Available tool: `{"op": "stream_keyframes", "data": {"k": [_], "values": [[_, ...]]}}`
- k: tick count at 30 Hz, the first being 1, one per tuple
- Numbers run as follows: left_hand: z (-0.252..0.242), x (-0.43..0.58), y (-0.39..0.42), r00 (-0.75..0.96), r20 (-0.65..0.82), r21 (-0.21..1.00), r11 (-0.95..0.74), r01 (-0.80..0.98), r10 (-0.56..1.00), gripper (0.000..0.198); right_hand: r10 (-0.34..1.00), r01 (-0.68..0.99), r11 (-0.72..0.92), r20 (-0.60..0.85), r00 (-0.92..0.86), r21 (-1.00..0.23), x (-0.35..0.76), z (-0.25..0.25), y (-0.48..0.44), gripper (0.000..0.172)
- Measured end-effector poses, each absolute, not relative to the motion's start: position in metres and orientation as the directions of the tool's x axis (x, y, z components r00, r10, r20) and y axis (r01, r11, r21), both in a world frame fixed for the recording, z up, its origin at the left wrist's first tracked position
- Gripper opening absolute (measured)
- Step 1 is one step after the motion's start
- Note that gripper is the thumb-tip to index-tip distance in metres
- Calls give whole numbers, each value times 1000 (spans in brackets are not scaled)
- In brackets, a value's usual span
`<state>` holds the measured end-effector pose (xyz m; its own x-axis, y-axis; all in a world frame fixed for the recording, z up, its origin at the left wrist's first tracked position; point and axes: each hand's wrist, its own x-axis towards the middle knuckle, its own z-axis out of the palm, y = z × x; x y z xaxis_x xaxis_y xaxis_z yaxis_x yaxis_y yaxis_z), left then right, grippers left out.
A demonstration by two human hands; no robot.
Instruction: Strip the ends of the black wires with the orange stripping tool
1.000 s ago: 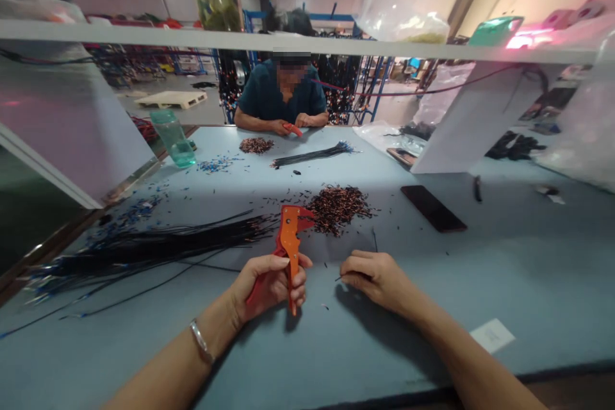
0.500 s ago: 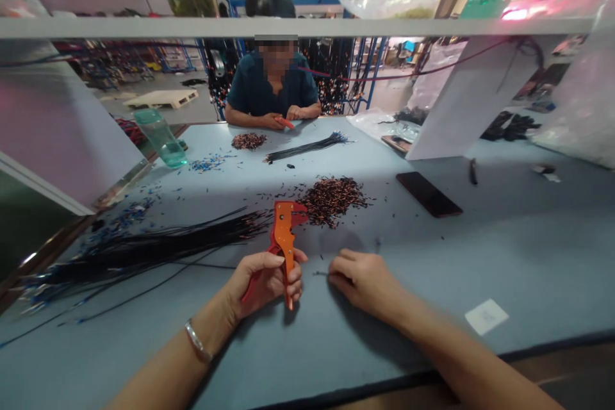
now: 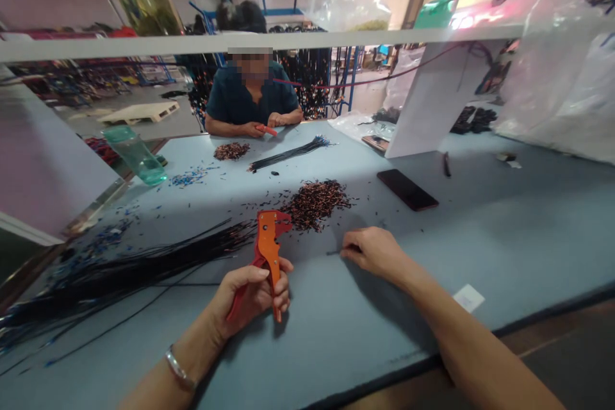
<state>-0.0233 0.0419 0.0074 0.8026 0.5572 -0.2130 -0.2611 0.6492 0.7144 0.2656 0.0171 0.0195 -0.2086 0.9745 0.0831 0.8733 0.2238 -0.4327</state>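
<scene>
My left hand (image 3: 257, 295) is wrapped around the handles of an orange and red wire stripper (image 3: 268, 243), which stands upright with its jaws toward the far side of the table. To the right, my right hand (image 3: 372, 250) is closed in a pinch low over the table. From its fingertips a thin dark wire end (image 3: 333, 253) pokes out to the left, somewhat blurred. Beyond the stripper's jaws lies a heap of short black and copper-coloured scraps (image 3: 317, 205). On the left, a long bundle of black wires (image 3: 144, 266) reaches almost to the stripper.
Across the table (image 3: 336, 327) sits another person (image 3: 252, 99) holding a red tool (image 3: 266, 130). A dark phone (image 3: 407, 189) and a white paper slip (image 3: 469, 298) lie at right. A green bottle (image 3: 137, 157) stands at left. A white shelf (image 3: 288, 40) spans the table.
The view has swung, so most things sit further left. My right hand has moved away from the stripper, to the right and forward, still pinching. The left hand keeps its grip.
</scene>
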Motion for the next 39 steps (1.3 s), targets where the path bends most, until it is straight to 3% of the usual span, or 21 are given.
{"op": "stream_keyframes", "data": {"k": [3,9,15,19,24,27,30,32,35,37,39], "values": [[6,-24,42,806,-195,702,654,-284,559,36,989,888,120,130,-69,-444,262,16,20,20],[6,-24,40,814,-175,680,666,-307,554,36,972,806,230,87,-219,-546,254,13,17,10],[3,-23,41,799,-169,663,666,-341,577,36,989,728,143,78,-122,-670,259,13,21,17],[7,-23,40,718,-160,654,617,-437,678,32,993,606,74,3,-118,-792,262,11,24,24],[14,-21,39,570,-146,648,514,-562,808,28,996,501,62,23,-83,-863,255,16,24,28],[16,-20,41,512,-146,639,475,-604,847,26,983,474,104,18,-183,-875,233,36,10,22],[15,-19,42,483,-145,635,455,-624,864,25,880,526,298,15,-475,-796,188,58,-12,32],[15,-18,43,483,-146,637,456,-622,863,25,791,598,491,36,-611,-633,153,65,-25,41],[15,-18,42,487,-148,643,458,-614,861,24,620,614,717,-101,-778,-331,113,63,-34,52],[16,-19,41,491,-148,647,460,-609,859,24,573,612,765,-223,-789,-198,107,62,-32,40],[16,-20,40,500,-148,650,465,-601,853,25,645,693,704,-269,-716,-155,122,68,-26,19]]}}
